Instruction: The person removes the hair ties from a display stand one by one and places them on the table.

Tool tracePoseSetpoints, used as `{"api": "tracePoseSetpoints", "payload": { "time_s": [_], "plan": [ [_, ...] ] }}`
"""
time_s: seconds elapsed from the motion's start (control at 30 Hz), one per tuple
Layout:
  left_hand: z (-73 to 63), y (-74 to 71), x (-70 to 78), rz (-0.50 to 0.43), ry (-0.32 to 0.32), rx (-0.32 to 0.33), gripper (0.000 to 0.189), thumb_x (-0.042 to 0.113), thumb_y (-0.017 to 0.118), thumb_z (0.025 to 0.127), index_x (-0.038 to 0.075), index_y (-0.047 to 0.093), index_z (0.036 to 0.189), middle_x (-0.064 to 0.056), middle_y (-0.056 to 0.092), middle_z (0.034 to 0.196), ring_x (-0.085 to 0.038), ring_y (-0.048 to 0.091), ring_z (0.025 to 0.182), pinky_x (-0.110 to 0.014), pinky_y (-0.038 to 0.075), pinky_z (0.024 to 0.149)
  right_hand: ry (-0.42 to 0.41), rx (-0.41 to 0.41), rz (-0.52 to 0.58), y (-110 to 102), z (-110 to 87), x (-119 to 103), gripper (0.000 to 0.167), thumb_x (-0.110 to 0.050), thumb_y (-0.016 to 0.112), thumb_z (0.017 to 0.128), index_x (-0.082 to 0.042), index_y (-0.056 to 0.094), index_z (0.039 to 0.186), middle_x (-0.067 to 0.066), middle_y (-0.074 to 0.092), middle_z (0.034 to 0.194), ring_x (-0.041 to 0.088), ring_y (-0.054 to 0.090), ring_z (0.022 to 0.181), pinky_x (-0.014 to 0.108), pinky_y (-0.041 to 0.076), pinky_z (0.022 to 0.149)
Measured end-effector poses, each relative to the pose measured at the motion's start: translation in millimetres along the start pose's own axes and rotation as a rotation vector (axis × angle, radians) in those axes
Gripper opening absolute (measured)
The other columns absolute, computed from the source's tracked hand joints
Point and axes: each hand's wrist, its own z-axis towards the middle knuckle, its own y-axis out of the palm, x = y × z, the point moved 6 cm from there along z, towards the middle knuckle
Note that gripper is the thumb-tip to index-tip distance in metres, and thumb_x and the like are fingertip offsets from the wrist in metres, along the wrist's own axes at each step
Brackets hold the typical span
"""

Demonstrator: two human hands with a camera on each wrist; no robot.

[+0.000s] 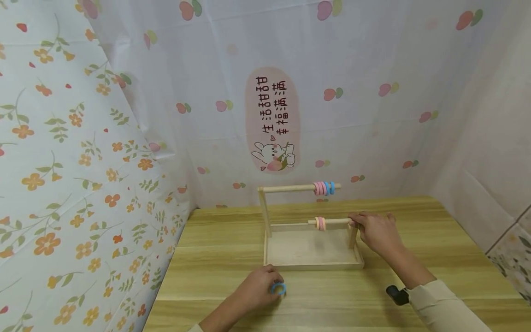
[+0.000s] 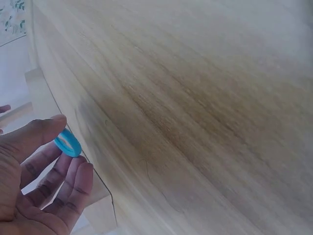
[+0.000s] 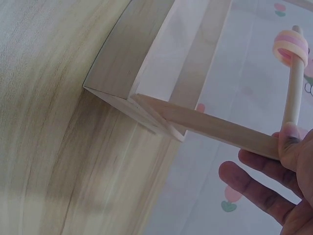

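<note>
My left hand (image 1: 259,287) pinches a small blue ring (image 2: 68,143) between thumb and fingertips, just in front of the wooden tray stand (image 1: 313,266). With thumb and fingers, my right hand (image 1: 379,233) holds the corner where the lower wooden rod (image 3: 295,93) meets its short post (image 3: 220,132). Cream and pink rings (image 1: 320,223) hang near that rod's free end. Higher up and farther back, the upper rod (image 1: 288,188) carries several pink and blue rings (image 1: 323,188) toward its right end; a taller post (image 1: 264,212) supports it on the left.
The stand sits on a wood-grain table (image 1: 215,258). A black object (image 1: 397,295) lies near the right sleeve. Behind the table hangs a white printed cloth (image 1: 352,138), and a floral cloth (image 1: 83,184) covers the left side.
</note>
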Motion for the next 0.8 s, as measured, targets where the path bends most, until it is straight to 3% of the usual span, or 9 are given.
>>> {"api": "tracePoseSetpoints", "payload": {
  "time_s": [0.27, 0.43, 0.8],
  "plan": [
    [-2.2, -4.2, 5.5, -0.021, -0.119, -0.099, 0.023, 0.022, 0.095, 0.09, 0.016, 0.086, 0.111, 0.009, 0.07, 0.105, 0.007, 0.051, 0.084, -0.011, 0.05, 0.073, -0.003, 0.01, 0.002, -1, 0.3, -1, 0.024, -0.018, 0.075, 0.105, -0.012, 0.084, 0.127, 0.013, 0.084, 0.113, 0.046, 0.08, 0.097, 0.093, 0.043, 0.101],
    [-5.5, -2.9, 7.1, -0.039, -0.134, -0.12, 0.024, 0.022, 0.095, 0.09, 0.016, 0.087, 0.112, 0.011, 0.067, 0.102, 0.008, 0.048, 0.083, -0.01, 0.05, 0.074, 0.0, 0.007, 0.003, 0, -1.0, -1, 0.024, -0.018, 0.075, 0.105, -0.012, 0.084, 0.127, 0.012, 0.084, 0.114, 0.045, 0.08, 0.097, 0.093, 0.043, 0.1],
    [-12.5, -1.4, 2.4, -0.021, -0.151, -0.129, 0.025, 0.015, 0.095, 0.089, 0.015, 0.088, 0.113, 0.009, 0.068, 0.102, 0.006, 0.058, 0.087, -0.012, 0.056, 0.078, 0.003, -0.001, 0.006, 0, -0.3, -1, 0.025, -0.02, 0.073, 0.107, -0.011, 0.083, 0.128, 0.014, 0.084, 0.116, 0.047, 0.08, 0.097, 0.093, 0.042, 0.1]
  ]
}}
